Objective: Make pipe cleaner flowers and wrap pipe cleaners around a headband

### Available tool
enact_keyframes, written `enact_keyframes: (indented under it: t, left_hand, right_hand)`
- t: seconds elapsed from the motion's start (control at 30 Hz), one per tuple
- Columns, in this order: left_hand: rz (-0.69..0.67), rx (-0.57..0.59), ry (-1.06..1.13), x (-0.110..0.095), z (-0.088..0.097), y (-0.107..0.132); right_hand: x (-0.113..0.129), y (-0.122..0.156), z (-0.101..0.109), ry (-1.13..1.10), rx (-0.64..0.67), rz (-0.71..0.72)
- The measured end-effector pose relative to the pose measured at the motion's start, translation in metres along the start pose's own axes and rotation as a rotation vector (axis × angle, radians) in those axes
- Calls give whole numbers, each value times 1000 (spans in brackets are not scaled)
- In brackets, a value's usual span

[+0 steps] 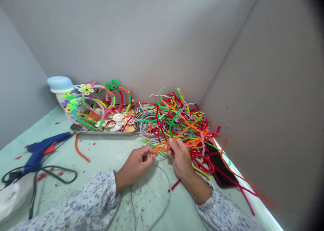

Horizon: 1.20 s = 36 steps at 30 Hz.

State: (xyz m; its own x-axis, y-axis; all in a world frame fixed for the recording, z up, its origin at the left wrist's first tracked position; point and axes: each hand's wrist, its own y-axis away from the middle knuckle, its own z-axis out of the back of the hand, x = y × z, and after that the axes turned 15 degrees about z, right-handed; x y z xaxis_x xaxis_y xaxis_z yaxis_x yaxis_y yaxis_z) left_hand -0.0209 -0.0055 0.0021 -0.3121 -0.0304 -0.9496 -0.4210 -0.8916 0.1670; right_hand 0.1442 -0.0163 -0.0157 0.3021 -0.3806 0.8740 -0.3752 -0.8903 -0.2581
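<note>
Partly hidden: a dark flat object [222, 173], right side, under loose strands; its kind cannot be told. Shell tray [113, 133], its contents largely covered by fuzzy headbands [103, 106]. White container with blue lid [60, 84], lower part behind the headbands. Wire coil [145, 131], right side lost under the heap of pipe cleaners [182, 123], where single strands are hard to trace. Cut off: a whitish object [12, 197] at the left edge, unidentified; both patterned sleeves, at the bottom edge; a grey wire loop [169, 190], lower ends out of view, top running up to the hands, whether held cannot be told.

Orange pipe cleaner [160, 149]: between the two hands, at the fingertips, in front of the heap; its far end cannot be separated from the strands behind.

Left hand [141, 159]: fingers curled, thumb and forefinger pinching the orange pipe cleaner. Right hand [179, 156]: just beside the left, thumb against bent fingers, closed on the same strand; the exact contact is too small to see.
</note>
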Motion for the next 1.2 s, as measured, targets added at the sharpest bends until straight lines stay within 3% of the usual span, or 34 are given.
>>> enact_keyframes:
  t: [0.3,0.57,0.77,1.07,1.2]
  left_hand:
    - [78,11,121,3,3,-4]
    - [76,-5,102,-1,1,-2]
    - [76,43,101,-3,2,0]
    - [188,132,259,-5,7,-1]
    - [218,235,289,-7,7,-2]
  right_hand:
    - [4,-4,-1,-101,-47,-7]
    - [-2,-6,4,-45,-83,43]
    - [-1,-6,4,-78,-83,36]
    - [2,-5,2,-136,-83,15]
    - [2,-5,1,-153,-57,18]
